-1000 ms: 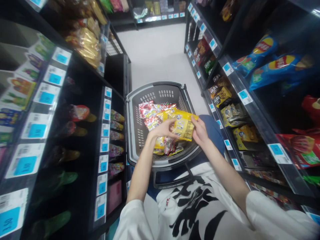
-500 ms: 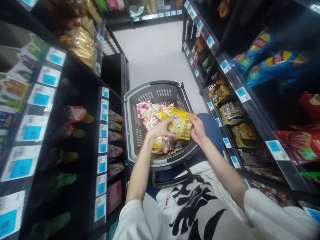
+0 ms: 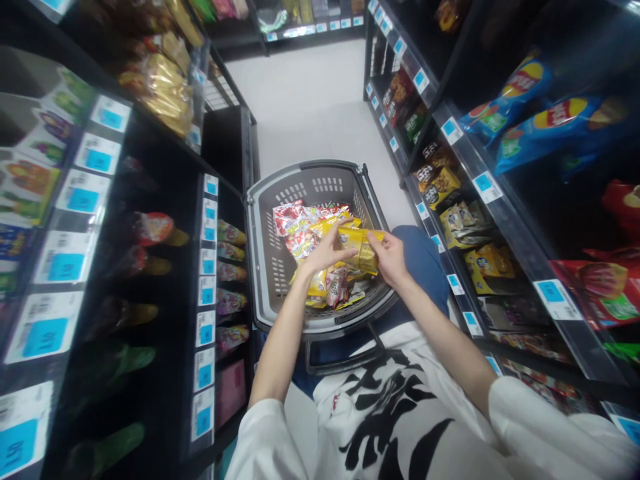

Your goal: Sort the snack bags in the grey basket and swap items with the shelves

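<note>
A yellow snack packet (image 3: 364,248) is held over the shopping basket (image 3: 261,283), its front tilted and partly creased. My right hand (image 3: 391,259) pinches the packet's right edge between thumb and fingers. At the other end, my left hand (image 3: 323,253) curves around the packet's left side, thumb across the front and fingers along the upper edge. Red-and-white candy packets (image 3: 289,218) lie in the basket to the left and behind. Another yellow packet (image 3: 317,285) and a pinkish-red packet (image 3: 337,288) lie under my hands, partly covered.
Dark shelves with price labels (image 3: 68,265) line the left side, holding small bagged goods (image 3: 231,302). On the right shelf are blue chip bags (image 3: 550,130), red bags (image 3: 607,283) and yellow packets (image 3: 493,268). Pale floor (image 3: 305,100) runs ahead between the shelves.
The yellow packet has tipped, so its printed face looks narrower and more creased. My left hand has moved slightly up with its fingers further spread; my right hand still grips the right edge.
</note>
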Action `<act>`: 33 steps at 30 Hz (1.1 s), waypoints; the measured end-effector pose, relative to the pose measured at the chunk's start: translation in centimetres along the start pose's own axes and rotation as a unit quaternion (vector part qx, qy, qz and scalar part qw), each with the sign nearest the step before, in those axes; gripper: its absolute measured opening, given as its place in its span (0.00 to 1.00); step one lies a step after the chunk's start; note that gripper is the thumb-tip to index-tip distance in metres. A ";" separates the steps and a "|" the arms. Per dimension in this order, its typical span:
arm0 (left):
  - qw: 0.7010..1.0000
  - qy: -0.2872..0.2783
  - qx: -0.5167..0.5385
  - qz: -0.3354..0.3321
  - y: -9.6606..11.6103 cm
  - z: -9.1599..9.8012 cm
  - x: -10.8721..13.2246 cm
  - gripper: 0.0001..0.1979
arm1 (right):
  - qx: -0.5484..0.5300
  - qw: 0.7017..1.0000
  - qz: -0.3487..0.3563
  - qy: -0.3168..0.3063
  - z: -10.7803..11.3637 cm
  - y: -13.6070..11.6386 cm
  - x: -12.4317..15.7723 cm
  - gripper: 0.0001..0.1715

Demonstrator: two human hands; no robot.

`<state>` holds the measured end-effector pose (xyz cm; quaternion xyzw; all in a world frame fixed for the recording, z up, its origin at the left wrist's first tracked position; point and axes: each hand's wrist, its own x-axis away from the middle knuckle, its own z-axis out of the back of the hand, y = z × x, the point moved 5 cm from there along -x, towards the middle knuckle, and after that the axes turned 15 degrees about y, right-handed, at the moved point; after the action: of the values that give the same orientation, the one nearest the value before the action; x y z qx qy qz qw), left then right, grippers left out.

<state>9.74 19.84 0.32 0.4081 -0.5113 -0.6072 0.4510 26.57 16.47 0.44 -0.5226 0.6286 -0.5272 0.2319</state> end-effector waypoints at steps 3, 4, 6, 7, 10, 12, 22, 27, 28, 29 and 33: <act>0.994 0.085 -0.044 -0.052 0.8 -0.2 -0.1 0.49 | 0.029 0.999 0.023 -0.003 0.0 0.2 -0.1 0.27; 0.990 0.109 -0.060 -0.062 1.0 -0.4 -0.1 0.49 | 0.036 0.999 0.028 -0.004 0.0 0.2 -0.1 0.27; 0.987 0.129 -0.077 -0.060 0.9 -0.7 -0.1 0.49 | 0.048 0.998 0.033 -0.007 0.0 0.3 -0.3 0.27; 0.987 0.126 -0.078 -0.056 0.9 -0.9 -0.1 0.48 | 0.051 0.998 0.032 -0.008 0.0 0.4 -0.3 0.28; 0.991 0.098 -0.070 -0.058 0.7 -0.8 -0.3 0.46 | 0.051 0.998 0.021 -0.013 0.0 0.4 -0.3 0.29; 0.993 0.074 -0.064 -0.065 0.6 -0.5 -0.4 0.45 | 0.045 0.999 0.009 -0.017 0.0 0.4 -0.3 0.30; 0.994 0.029 -0.052 -0.093 -0.1 -0.1 -0.6 0.54 | 0.027 0.999 -0.018 -0.015 0.0 0.2 -0.2 0.30; 0.994 0.017 -0.057 -0.093 -0.1 0.0 -0.6 0.57 | 0.017 1.000 -0.016 -0.020 -0.1 0.1 -0.2 0.29; 0.994 0.017 -0.058 -0.094 0.0 0.0 -0.6 0.57 | 0.016 0.999 -0.017 -0.022 -0.1 0.1 -0.2 0.29; 0.993 0.017 -0.059 -0.096 0.0 0.1 -0.6 0.57 | 0.015 0.999 -0.018 -0.023 -0.1 0.1 -0.2 0.29; 0.993 0.017 -0.063 -0.096 -0.2 0.0 -0.6 0.57 | 0.015 0.999 -0.021 -0.026 -0.1 0.2 -0.2 0.29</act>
<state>9.85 20.44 0.10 0.4364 -0.4230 -0.6716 0.4237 26.44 16.68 0.20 -0.5456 0.6034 -0.5273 0.2452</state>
